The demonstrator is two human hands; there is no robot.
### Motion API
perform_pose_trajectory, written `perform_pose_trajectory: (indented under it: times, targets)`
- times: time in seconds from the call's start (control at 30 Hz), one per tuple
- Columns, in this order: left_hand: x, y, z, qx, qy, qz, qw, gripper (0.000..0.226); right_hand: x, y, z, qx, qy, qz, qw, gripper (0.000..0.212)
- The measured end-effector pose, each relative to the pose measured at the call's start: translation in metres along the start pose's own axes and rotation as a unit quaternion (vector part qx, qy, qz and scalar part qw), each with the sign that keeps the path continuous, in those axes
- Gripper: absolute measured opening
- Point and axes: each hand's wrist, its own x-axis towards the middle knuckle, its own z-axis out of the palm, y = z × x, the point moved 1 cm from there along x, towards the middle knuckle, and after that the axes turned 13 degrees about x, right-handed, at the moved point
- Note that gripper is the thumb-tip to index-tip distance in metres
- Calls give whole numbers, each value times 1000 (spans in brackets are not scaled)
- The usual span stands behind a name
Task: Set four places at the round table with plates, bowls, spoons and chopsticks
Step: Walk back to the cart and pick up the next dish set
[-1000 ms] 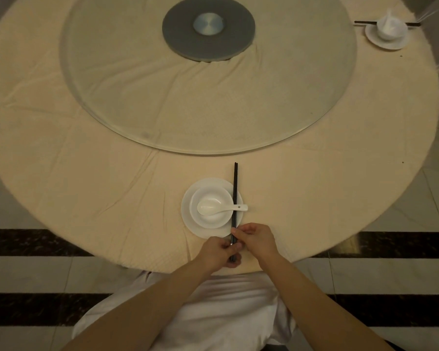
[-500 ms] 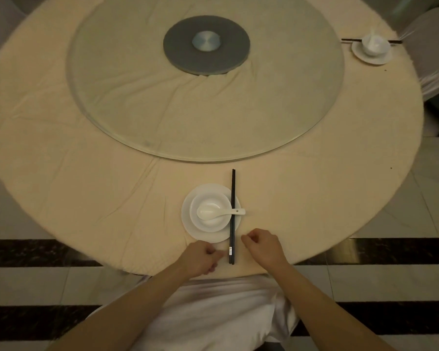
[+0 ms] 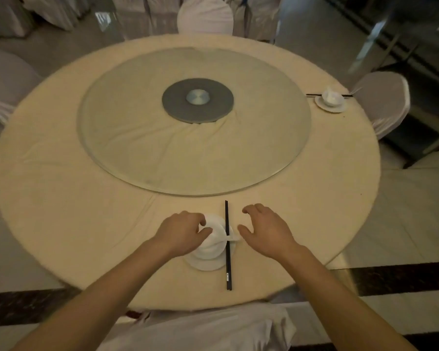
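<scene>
Two hands at the near place: left hand (image 3: 185, 231) fingers curl on the bowl (image 3: 214, 243) rim, likely centring it on its plate (image 3: 205, 265), right hand (image 3: 266, 230) spread, holding nothing, beside the spoon (image 3: 233, 239) in the bowl, handle crossing chopsticks (image 3: 228, 264) on the counter (image 3: 61, 198); second place (image 3: 330, 105) far right.

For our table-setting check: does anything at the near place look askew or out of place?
The chopsticks lie over the right rim of the plate and cross the spoon handle, instead of flat on the cloth beside it. Nothing looks spilled or broken.
</scene>
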Motion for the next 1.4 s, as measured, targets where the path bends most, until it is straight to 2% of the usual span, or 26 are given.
perform_pose_trajectory:
  times: [0.2, 0.4, 0.6, 0.9, 1.17, 1.4]
  targets:
    - [37, 18, -66, 46, 122, 30, 991, 47, 21, -21, -64, -35, 41, -7, 999, 65]
    - [75, 69, -127, 55, 159, 72, 983, 60, 16, -12, -149, -68, 111, 24, 991, 68]
    - [99, 159, -178, 122, 161, 143, 969, 75, -12, 31, -232, -106, 158, 101, 976, 72]
    - [153, 327, -222, 69, 241, 186, 950, 70, -67, 180, -362, -100, 234, 164, 953, 76]
    - [239, 499, -259, 40, 260, 183, 947, 68, -88, 338, -484, -95, 284, 158, 941, 74]
    - [299, 609, -296, 48, 281, 211, 935, 73, -88, 425, -584, -112, 314, 150, 931, 75]
